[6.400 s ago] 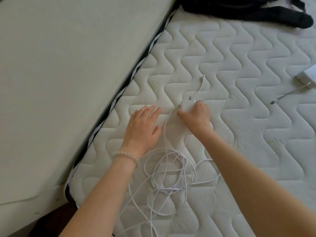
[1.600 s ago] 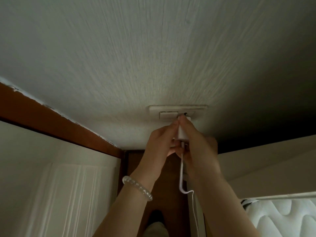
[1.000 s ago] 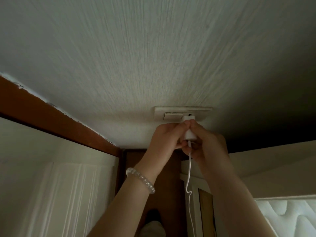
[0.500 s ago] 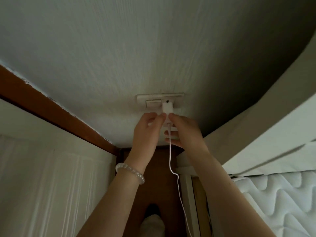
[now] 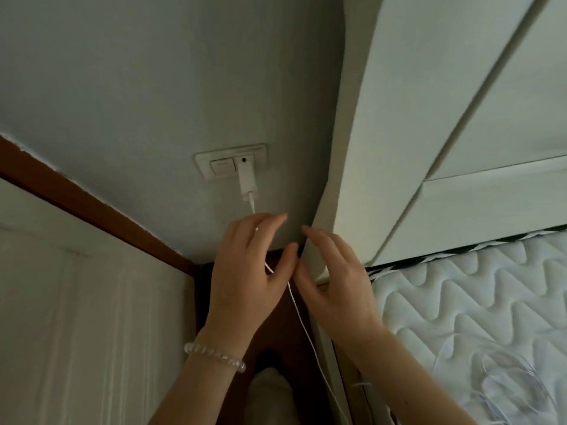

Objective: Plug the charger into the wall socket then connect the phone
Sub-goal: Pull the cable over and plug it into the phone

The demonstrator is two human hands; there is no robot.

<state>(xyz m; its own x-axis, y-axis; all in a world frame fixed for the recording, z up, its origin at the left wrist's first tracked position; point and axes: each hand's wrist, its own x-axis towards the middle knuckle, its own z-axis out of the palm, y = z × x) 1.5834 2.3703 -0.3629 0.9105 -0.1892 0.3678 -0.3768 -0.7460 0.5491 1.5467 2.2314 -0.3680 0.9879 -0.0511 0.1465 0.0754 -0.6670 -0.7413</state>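
Small white plastic charger block (image 5: 247, 179) sits in the cream wall socket plate (image 5: 230, 161), one socket, one rocker switch beside it. My left hand (image 5: 245, 271) and right hand (image 5: 333, 283) hover below it, both loose, fingers spread, nothing gripped. One thin white cable (image 5: 302, 320) hangs from the charger, passes behind my left fingers and drops between my hands toward the floor; touching or not, can't tell. Phone not visible. Risks, my guess: a hand catches the cable and tugs the charger partly out, or the slack on the white quilted mattress (image 5: 460, 302) tangles and snags when I go for the phone end. Count: two hands, one charger, one bead bracelet (image 5: 214, 356).
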